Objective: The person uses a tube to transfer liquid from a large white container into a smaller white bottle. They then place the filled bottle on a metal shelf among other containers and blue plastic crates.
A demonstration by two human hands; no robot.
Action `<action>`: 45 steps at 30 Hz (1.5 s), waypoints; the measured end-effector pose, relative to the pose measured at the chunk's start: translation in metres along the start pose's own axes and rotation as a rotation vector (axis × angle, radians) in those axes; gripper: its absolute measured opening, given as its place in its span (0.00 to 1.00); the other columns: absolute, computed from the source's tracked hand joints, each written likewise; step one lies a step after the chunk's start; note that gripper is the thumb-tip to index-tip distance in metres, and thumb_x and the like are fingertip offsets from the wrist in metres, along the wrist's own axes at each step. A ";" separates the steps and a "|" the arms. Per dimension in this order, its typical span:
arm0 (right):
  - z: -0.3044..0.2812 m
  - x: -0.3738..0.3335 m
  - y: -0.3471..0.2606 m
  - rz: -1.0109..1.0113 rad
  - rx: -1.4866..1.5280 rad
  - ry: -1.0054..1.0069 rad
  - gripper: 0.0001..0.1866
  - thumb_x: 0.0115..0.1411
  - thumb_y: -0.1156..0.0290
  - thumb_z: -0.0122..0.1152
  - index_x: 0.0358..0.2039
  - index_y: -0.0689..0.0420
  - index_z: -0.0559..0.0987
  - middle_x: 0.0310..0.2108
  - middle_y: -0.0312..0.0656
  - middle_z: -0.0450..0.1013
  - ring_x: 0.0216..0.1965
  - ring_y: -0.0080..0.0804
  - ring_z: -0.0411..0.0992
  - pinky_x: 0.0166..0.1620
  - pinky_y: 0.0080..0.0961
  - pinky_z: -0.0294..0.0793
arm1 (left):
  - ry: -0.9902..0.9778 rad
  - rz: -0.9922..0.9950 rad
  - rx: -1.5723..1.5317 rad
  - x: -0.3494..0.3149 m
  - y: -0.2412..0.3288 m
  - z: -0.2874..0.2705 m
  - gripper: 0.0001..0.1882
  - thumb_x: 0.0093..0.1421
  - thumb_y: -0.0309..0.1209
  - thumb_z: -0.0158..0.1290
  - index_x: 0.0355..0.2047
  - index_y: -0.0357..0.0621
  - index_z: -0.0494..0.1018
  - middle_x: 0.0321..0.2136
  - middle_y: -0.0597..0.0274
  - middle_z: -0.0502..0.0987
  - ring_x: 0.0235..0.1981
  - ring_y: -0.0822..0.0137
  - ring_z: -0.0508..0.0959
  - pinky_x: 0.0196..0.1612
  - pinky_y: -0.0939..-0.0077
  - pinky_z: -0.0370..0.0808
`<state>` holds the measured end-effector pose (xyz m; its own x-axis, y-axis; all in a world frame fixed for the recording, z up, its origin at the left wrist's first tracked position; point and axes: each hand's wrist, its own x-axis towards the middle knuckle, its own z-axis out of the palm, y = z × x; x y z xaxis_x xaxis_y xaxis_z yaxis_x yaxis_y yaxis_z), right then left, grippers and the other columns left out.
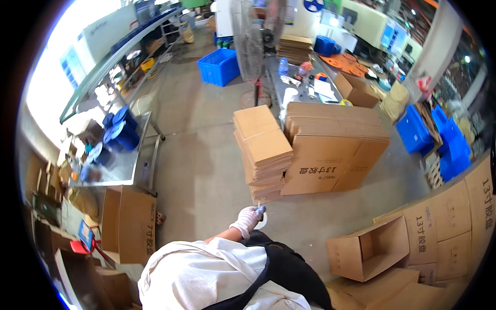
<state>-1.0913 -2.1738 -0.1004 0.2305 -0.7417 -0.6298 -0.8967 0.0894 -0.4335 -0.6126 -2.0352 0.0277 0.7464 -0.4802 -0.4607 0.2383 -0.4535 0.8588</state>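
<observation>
Small grey object (a blur), exact kind unclear

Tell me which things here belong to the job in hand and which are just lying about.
Likely the job:
left hand, gloved
pale ring at its fingers
nearest flat-cardboard stack

Seemingly just about:
standing fan
blue crate
plastic bottle

Printed marks on cartons

Folded carton bundle: bold dark characters with a numeral, upside-down. Stacked cartons, right: matching print (running down the panels). Open box, left: similar dark line. White machine: lettering too blurred.
</observation>
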 end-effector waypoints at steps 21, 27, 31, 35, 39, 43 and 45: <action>-0.498 0.638 -0.188 -0.190 0.571 0.157 0.18 0.62 0.64 0.58 0.50 0.58 0.73 0.29 0.35 0.70 0.29 0.22 0.68 0.35 0.22 0.69 | -0.303 0.007 -0.219 0.358 0.413 0.537 0.23 0.62 0.49 0.52 0.17 0.47 0.71 0.11 0.72 0.64 0.12 0.78 0.59 0.16 0.81 0.54; -0.640 0.726 -0.373 -0.380 0.211 0.188 0.25 0.61 0.58 0.57 0.56 0.54 0.70 0.50 0.46 0.73 0.50 0.42 0.72 0.52 0.34 0.70 | -0.433 -0.005 -0.028 0.484 0.501 0.683 0.24 0.63 0.49 0.50 0.17 0.44 0.72 0.11 0.70 0.65 0.12 0.76 0.60 0.18 0.76 0.59; -0.689 0.804 -0.308 -0.444 -0.002 0.198 0.23 0.60 0.61 0.58 0.54 0.56 0.72 0.48 0.48 0.73 0.49 0.43 0.72 0.51 0.34 0.71 | -0.526 0.037 0.025 0.547 0.562 0.777 0.25 0.61 0.50 0.51 0.15 0.44 0.72 0.10 0.68 0.65 0.12 0.74 0.61 0.18 0.76 0.61; -0.699 0.865 -0.167 0.046 0.112 0.050 0.22 0.61 0.60 0.54 0.51 0.60 0.73 0.50 0.51 0.72 0.48 0.40 0.72 0.50 0.33 0.70 | -0.553 -0.063 -0.076 0.620 0.606 0.874 0.26 0.60 0.51 0.51 0.16 0.43 0.73 0.11 0.67 0.65 0.13 0.73 0.65 0.19 0.75 0.63; -0.725 0.919 -0.080 0.288 0.165 -0.118 0.20 0.61 0.61 0.53 0.48 0.60 0.74 0.47 0.49 0.73 0.45 0.39 0.72 0.47 0.33 0.70 | -0.395 -0.034 -0.120 0.692 0.636 0.949 0.23 0.63 0.47 0.50 0.19 0.43 0.72 0.13 0.70 0.66 0.13 0.77 0.61 0.17 0.78 0.58; -0.824 1.022 -0.096 0.302 0.218 -0.104 0.18 0.62 0.62 0.53 0.46 0.61 0.76 0.43 0.47 0.74 0.41 0.38 0.72 0.44 0.34 0.70 | -0.213 -0.120 -0.200 0.748 0.700 1.028 0.22 0.63 0.47 0.51 0.18 0.45 0.71 0.11 0.69 0.66 0.11 0.76 0.60 0.15 0.79 0.57; -0.883 1.098 -0.120 0.256 0.236 -0.065 0.17 0.62 0.62 0.53 0.44 0.61 0.76 0.41 0.46 0.74 0.40 0.38 0.72 0.43 0.34 0.70 | -0.131 -0.117 -0.277 0.782 0.733 1.051 0.22 0.63 0.46 0.51 0.17 0.45 0.71 0.11 0.69 0.66 0.10 0.76 0.60 0.15 0.80 0.57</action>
<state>-1.0636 -3.5859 -0.1709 0.0393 -0.6323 -0.7737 -0.8181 0.4242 -0.3882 -0.5071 -3.5323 0.0613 0.6221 -0.5377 -0.5691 0.4907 -0.2986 0.8186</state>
